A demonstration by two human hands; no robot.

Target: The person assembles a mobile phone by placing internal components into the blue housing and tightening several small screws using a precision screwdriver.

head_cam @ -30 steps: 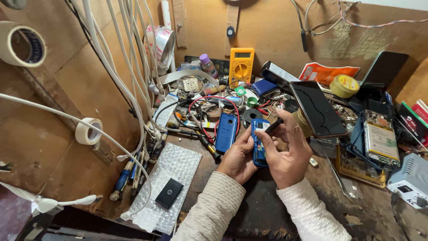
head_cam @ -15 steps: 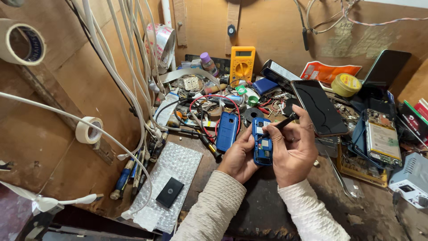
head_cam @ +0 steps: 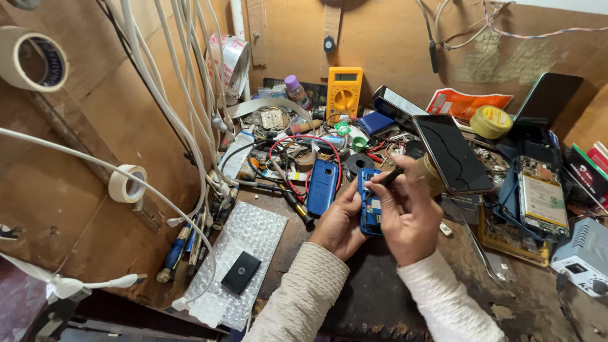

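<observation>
In the head view, the left hand (head_cam: 339, 221) is gripping one open blue phone (head_cam: 369, 206) near the middle of the messy table (head_cam: 392, 297), just in front of the person. The right hand (head_cam: 408, 215) is pinching one thin black tool (head_cam: 396, 171) and touching its tip to the top of that phone. One blue phone cover (head_cam: 323, 187) is lying just beside the left hand. One yellow meter (head_cam: 344, 93) is standing at the back. Two tape rolls (head_cam: 126, 183) are hanging on the left wall. One black phone (head_cam: 453, 152) is lying to the right.
</observation>
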